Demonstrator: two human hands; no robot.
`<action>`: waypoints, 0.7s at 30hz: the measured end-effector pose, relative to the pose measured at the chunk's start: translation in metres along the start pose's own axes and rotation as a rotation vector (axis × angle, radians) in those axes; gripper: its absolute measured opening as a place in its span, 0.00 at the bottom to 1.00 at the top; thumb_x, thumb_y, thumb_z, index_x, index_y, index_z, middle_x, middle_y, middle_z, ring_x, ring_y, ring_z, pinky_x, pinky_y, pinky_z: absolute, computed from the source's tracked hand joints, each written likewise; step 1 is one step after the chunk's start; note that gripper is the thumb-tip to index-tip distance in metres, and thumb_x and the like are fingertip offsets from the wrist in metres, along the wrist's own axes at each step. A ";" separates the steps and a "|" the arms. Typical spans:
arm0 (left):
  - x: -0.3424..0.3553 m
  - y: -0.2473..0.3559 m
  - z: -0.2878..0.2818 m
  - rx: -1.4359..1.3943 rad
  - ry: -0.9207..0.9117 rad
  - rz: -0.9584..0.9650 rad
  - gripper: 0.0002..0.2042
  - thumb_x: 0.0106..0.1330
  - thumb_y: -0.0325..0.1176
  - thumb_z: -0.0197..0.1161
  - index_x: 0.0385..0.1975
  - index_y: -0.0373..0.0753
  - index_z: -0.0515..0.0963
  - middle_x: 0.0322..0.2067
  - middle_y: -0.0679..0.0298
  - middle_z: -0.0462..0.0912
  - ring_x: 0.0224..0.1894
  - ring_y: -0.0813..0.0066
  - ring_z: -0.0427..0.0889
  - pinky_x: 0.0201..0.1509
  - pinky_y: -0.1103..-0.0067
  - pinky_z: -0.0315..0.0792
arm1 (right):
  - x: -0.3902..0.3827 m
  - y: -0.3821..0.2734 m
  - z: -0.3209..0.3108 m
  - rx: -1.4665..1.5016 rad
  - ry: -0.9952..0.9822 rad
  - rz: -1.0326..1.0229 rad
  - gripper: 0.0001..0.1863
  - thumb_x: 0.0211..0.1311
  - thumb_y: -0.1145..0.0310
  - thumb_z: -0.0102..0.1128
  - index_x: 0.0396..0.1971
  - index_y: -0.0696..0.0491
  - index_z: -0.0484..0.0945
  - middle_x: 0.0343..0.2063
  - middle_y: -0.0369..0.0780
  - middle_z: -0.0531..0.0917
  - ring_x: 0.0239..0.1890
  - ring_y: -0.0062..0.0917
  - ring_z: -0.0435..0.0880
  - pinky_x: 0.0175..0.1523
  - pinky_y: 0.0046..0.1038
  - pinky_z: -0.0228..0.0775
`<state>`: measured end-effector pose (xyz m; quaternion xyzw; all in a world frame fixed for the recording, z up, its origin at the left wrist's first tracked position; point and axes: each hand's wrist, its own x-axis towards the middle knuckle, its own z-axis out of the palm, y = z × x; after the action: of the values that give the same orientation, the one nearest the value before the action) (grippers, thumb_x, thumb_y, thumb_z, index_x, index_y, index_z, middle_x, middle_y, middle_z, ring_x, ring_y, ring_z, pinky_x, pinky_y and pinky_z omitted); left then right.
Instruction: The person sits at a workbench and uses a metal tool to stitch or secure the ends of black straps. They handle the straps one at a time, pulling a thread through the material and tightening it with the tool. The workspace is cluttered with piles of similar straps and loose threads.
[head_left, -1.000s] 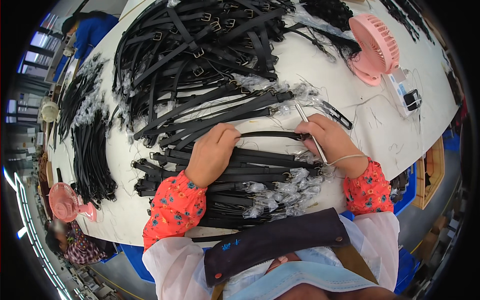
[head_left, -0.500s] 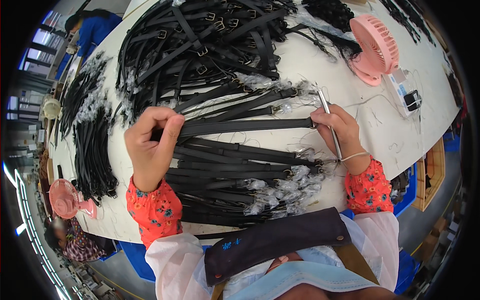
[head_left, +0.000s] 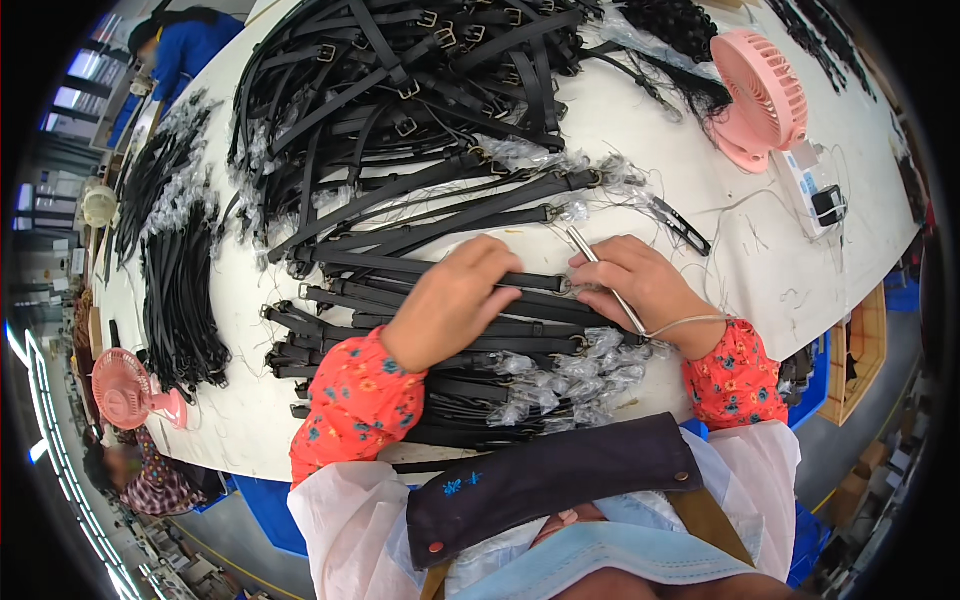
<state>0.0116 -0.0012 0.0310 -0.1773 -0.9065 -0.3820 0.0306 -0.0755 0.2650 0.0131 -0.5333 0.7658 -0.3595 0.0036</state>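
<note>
A black leather belt lies across the middle, level with the row of belts below it. My left hand is closed around it, thumb below and fingers above. My right hand grips a slim silver pen-shaped tool, which slants up to the left and has a pale cord at its lower end. The right fingertips are at the belt's metal end, and whether they pinch it is hard to tell. Below my hands lies a row of black belts, their right ends in clear plastic wrap.
A large heap of buckled belts covers the far side. Bundled black straps lie left. A pink fan and a white power strip stand far right; another pink fan is at left. A slotted black piece lies near my right hand.
The belt has come down toward the row. My left hand has slid right along it and lower; my right hand has moved left and down, still with the silver tool.
</note>
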 end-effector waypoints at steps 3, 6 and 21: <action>0.016 -0.004 0.024 -0.195 -0.073 -0.057 0.14 0.59 0.23 0.72 0.44 0.37 0.78 0.40 0.59 0.78 0.32 0.67 0.79 0.37 0.74 0.75 | -0.005 0.002 0.000 0.019 0.024 0.076 0.13 0.60 0.71 0.69 0.44 0.52 0.79 0.41 0.43 0.84 0.43 0.42 0.83 0.50 0.38 0.76; 0.016 -0.012 0.032 -0.255 -0.081 -0.075 0.16 0.58 0.24 0.73 0.45 0.38 0.79 0.40 0.60 0.78 0.30 0.70 0.77 0.35 0.75 0.73 | -0.008 0.006 -0.003 0.037 0.012 0.185 0.15 0.67 0.67 0.65 0.51 0.52 0.77 0.44 0.45 0.84 0.44 0.41 0.84 0.50 0.36 0.77; 0.019 -0.013 0.047 -0.213 0.015 -0.151 0.05 0.63 0.29 0.70 0.35 0.36 0.83 0.30 0.64 0.80 0.25 0.74 0.72 0.30 0.78 0.67 | -0.009 -0.012 -0.002 1.108 0.172 0.466 0.17 0.81 0.61 0.46 0.50 0.60 0.75 0.25 0.39 0.84 0.28 0.21 0.84 0.46 0.27 0.77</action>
<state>-0.0065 0.0290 -0.0068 -0.1080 -0.8713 -0.4786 -0.0102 -0.0625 0.2711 0.0181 -0.2394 0.5588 -0.7362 0.2972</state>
